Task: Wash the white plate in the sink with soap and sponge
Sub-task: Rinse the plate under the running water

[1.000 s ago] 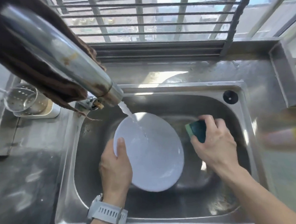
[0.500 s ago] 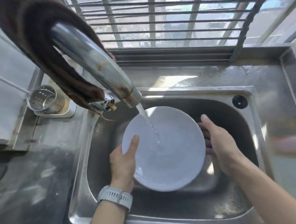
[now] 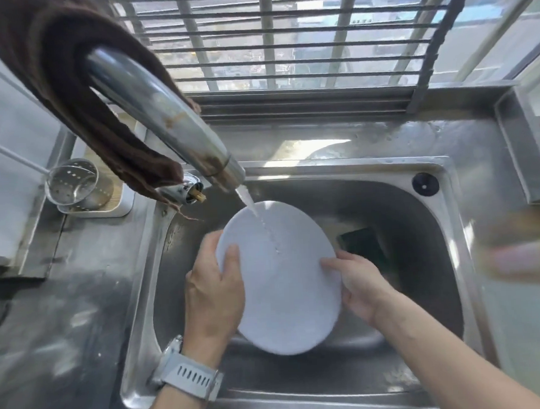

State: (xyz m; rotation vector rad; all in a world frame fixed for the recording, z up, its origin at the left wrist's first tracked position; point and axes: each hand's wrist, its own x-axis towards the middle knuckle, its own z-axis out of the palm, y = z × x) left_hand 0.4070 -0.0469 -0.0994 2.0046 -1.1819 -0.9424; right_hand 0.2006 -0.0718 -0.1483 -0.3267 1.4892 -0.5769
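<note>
Here, both-hand grip (image 3: 215, 288) on plate (image 3: 285, 284) edges

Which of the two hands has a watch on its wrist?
The left hand, gripping the white plate's left rim with its thumb on the face. A grey-strapped watch sits on that wrist; the right hand, on the plate's right edge, has a bare wrist.

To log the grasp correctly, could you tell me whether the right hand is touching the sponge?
Apart. The head view shows the right hand on the white plate's edge, with the sponge lying beyond it in the sink.
</note>
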